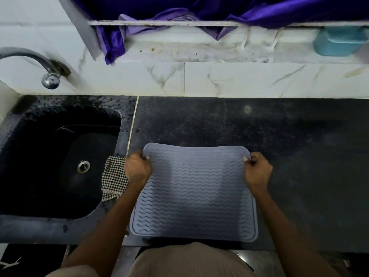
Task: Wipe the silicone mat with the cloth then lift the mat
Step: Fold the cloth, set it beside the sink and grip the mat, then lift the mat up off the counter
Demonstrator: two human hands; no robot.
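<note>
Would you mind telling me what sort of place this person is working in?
Most likely a home kitchen: a dark stone counter with a sunken sink, a chrome tap on the tiled wall, and both hands gripping a silicone mat beside a checked cloth.

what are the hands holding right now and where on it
Both hands pinch the silicone mat at its far corners: the left hand at the far left corner, the right hand at the far right.

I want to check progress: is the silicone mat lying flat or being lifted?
Being lifted. The left hand and right hand pinch the silicone mat's far corners, and its far edge curves upward.
</note>
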